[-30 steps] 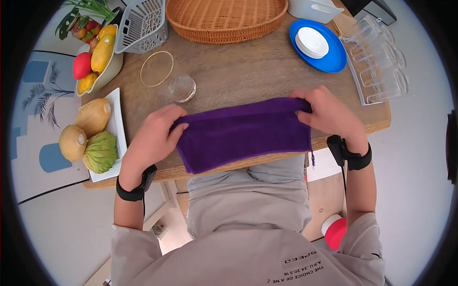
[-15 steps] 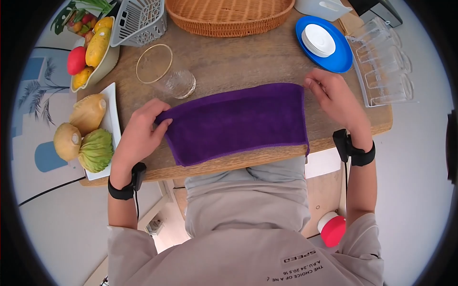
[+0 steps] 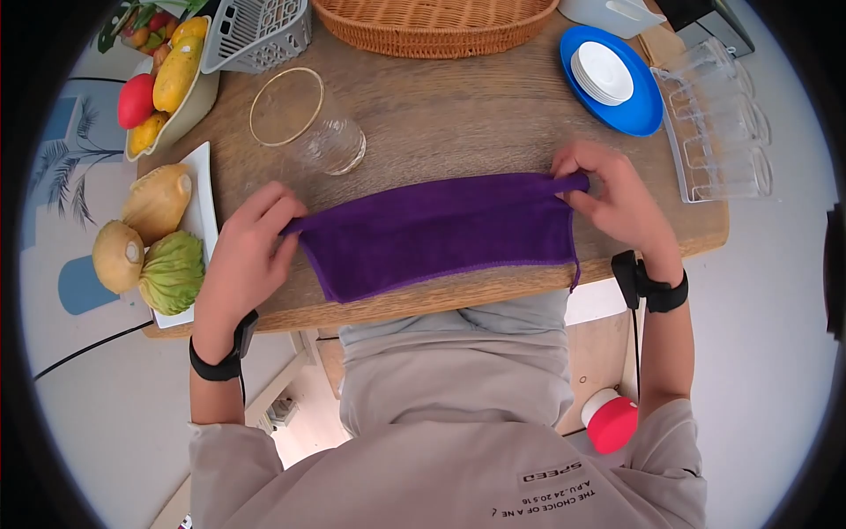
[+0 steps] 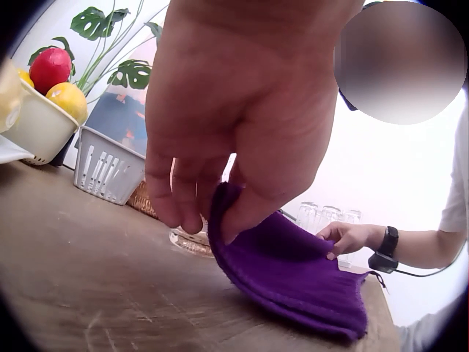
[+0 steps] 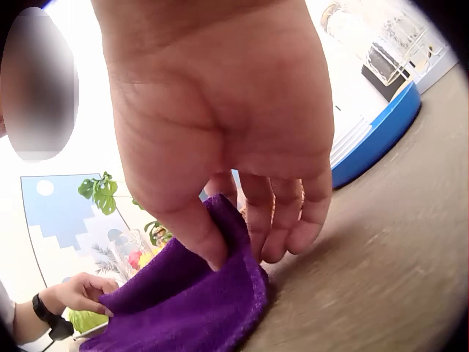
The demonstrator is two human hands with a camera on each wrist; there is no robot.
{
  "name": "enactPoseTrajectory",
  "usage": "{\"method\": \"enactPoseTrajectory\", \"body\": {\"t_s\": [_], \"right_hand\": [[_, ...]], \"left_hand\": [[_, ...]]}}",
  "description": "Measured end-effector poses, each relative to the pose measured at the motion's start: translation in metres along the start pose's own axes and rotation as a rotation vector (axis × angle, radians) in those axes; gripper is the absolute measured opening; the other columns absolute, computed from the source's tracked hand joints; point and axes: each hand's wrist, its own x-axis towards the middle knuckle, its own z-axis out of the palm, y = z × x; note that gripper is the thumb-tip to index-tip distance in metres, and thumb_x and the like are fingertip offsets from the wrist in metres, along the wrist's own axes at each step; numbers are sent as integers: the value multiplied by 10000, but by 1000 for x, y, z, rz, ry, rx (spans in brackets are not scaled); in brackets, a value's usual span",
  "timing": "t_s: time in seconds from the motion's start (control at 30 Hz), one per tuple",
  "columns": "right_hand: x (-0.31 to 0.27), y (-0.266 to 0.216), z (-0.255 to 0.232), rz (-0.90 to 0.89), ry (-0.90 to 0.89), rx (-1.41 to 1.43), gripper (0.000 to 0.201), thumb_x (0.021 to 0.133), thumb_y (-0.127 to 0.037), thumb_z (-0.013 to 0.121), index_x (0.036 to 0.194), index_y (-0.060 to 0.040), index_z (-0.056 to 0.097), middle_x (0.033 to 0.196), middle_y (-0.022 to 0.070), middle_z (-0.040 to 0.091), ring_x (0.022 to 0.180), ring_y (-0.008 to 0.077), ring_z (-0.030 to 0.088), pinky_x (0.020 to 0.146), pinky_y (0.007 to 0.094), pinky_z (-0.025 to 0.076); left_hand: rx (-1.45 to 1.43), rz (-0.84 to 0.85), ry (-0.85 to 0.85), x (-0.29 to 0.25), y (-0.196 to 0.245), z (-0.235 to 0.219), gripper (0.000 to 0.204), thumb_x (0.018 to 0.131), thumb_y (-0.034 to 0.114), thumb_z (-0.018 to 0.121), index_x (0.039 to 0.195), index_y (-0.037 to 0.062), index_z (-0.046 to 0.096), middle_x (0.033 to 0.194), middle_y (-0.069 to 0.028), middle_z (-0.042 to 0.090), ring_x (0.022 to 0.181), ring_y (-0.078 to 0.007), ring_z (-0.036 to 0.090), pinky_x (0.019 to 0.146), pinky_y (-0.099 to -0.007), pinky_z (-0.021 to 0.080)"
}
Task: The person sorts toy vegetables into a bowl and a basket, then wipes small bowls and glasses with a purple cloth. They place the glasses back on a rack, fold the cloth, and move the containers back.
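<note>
A purple cloth [image 3: 441,225] spreads along the front edge of the wooden table in the head view. My left hand [image 3: 251,256] pinches its far left corner. At the far right corner my right hand [image 3: 617,198] pinches the cloth between thumb and fingers, the edge bunched there. In the left wrist view the cloth [image 4: 293,275] rises to the thumb and fingers of the left hand [image 4: 242,110]. The right wrist view has the cloth [image 5: 183,293] held up by the right hand [image 5: 227,125].
Beyond the left hand stands a glass [image 3: 339,145] with a gold rim. A plate [image 3: 204,194] of produce and a fruit bowl [image 3: 198,110] are at left. A grey basket [image 3: 264,48] and wicker tray [image 3: 441,40] are behind. Right: blue plate [image 3: 648,110], glass mugs [image 3: 736,123].
My right hand, beside the cloth's corner half a second ago, now pinches it, and that end is bunched. The left hand has shifted slightly left, still pinching its corner.
</note>
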Motion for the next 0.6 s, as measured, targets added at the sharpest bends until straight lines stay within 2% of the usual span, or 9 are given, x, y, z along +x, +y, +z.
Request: {"method": "enactPoseTrajectory", "body": {"t_s": [0.1, 0.2, 0.27, 0.37, 0.5, 0.6], "right_hand": [[-14, -10, 6, -151, 172, -97, 280, 649, 155, 626, 874, -7, 589, 913, 101, 588, 852, 308, 601, 707, 378, 492], [-33, -24, 7, -160, 197, -193, 332, 569, 180, 589, 837, -14, 570, 903, 107, 569, 867, 311, 591, 717, 380, 496], [-45, -25, 13, -140, 168, -244, 324, 564, 175, 573, 824, -18, 567, 908, 109, 561, 872, 312, 581, 732, 381, 498], [-56, -18, 28, -111, 117, -303, 301, 575, 151, 569, 823, -21, 572, 929, 120, 558, 882, 320, 565, 753, 398, 495], [-57, -28, 21, -85, 105, -229, 263, 610, 89, 597, 850, -19, 591, 978, 138, 563, 923, 335, 560, 781, 436, 493], [-43, -41, 24, -161, 173, -237, 271, 652, 46, 643, 914, -16, 620, 1021, 152, 574, 978, 341, 559, 837, 436, 494]], "left_hand": [[49, 63, 0, -9, 14, 1, 299, 660, -96, 678, 908, 7, 546, 947, -144, 525, 889, -367, 561, 751, -428, 473], [91, 103, -57, -22, 17, 7, 328, 609, -103, 672, 866, 12, 504, 939, -145, 502, 896, -365, 540, 773, -402, 471], [81, 91, -79, -30, 16, 12, 345, 587, -89, 685, 847, 21, 485, 952, -142, 499, 902, -364, 530, 782, -410, 466], [82, 87, -181, -34, 22, 17, 339, 637, -1, 734, 897, 25, 518, 1022, -148, 504, 966, -367, 523, 838, -427, 458], [4, 80, -129, -28, 39, 10, 364, 744, 139, 762, 1017, 18, 555, 1108, -163, 509, 1042, -374, 517, 904, -449, 444], [26, 85, -72, -14, 48, 16, 379, 805, 179, 749, 1094, 6, 573, 1140, -176, 524, 1065, -383, 526, 919, -449, 444]]}}
